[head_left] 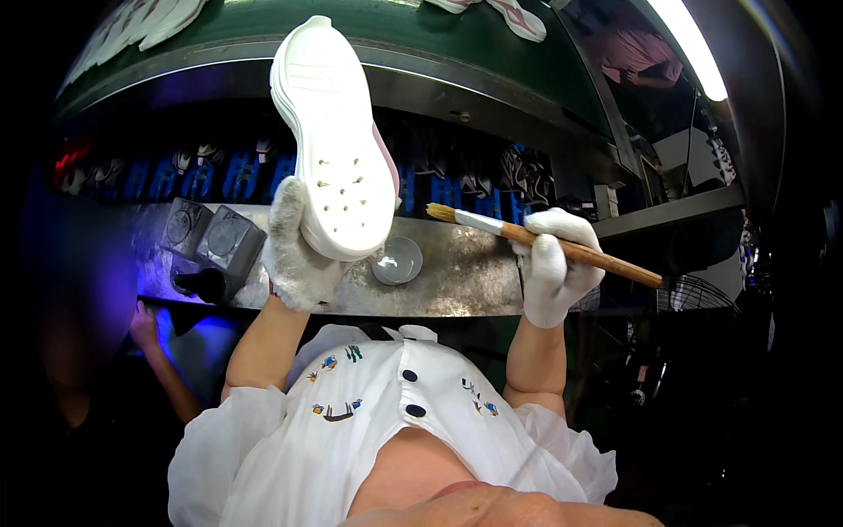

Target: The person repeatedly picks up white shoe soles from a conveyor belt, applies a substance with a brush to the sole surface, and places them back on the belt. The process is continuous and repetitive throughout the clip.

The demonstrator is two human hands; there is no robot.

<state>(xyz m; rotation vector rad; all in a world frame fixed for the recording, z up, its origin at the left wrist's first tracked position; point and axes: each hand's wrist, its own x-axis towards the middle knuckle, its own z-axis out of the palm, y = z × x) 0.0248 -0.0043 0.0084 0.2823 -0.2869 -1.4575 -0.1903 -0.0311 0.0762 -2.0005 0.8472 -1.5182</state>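
In a fuzzy grey-white glove, my left hand (303,250) grips a white shoe sole (329,114) from beneath its lower end. The sole's inner face is turned up, with a cluster of small holes in its wide part and a pink strip along its right edge. My right hand (562,263), in a white glove, is closed round a wooden-handled paintbrush (527,237). The brush's pale bristles point left toward the sole, with a gap between them. Below and between both hands, a small translucent bowl (397,261) stands on the metal bench.
Grey square-sided bottles (226,241) stand on the metal bench (474,272) at the left. Beyond it is a dark rack with blue holders (241,174). A green conveyor belt (413,44) carries more shoe parts (518,19). Another person's arm (162,356) is at the left.
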